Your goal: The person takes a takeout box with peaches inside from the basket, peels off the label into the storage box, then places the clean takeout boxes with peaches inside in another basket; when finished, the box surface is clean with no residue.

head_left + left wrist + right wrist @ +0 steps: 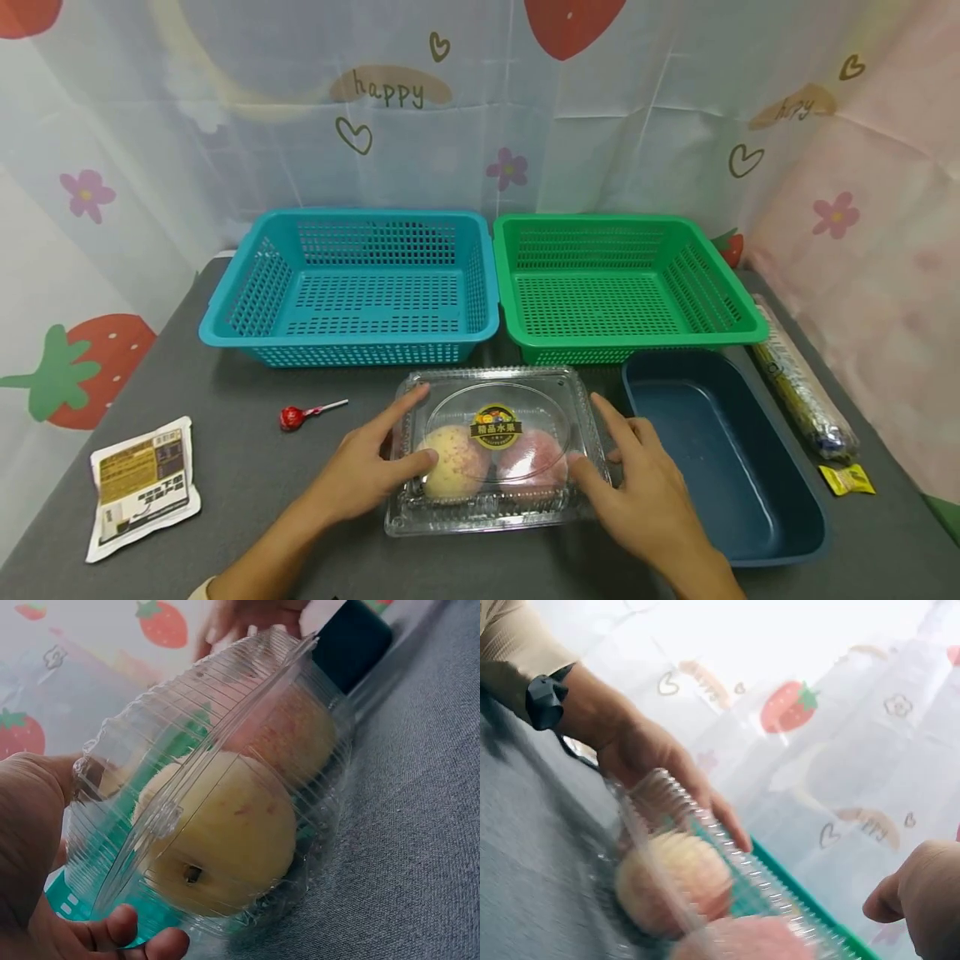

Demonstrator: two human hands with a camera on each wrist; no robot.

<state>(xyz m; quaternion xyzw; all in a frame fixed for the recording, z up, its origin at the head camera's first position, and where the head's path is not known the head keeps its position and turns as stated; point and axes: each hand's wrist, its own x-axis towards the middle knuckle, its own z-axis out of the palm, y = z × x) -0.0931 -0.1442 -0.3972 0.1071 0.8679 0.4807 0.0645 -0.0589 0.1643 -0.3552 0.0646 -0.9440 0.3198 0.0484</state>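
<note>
Between the two hands is a clear plastic fruit box [491, 517] with a gold and black label on its lid. Inside sit a yellowish, red-flecked fruit [217, 832] and a pinker fruit [532, 462] that look like peaches. My left hand [371, 467] grips the box's left side, with the thumb over the lid and the index finger along the far left corner. On the opposite side, my right hand [645, 492] holds the right edge, its thumb above the lid. Its other fingers are partly hidden, and the right wrist view is blurred.
Behind stand a blue basket [375, 354] and a green basket [637, 342]. A dark blue tub [720, 467] is close to the right hand. Farther right lie a long wrapped pack [806, 383] and a yellow sachet [847, 479]. A lollipop [292, 418] and white pouch [142, 487] lie left.
</note>
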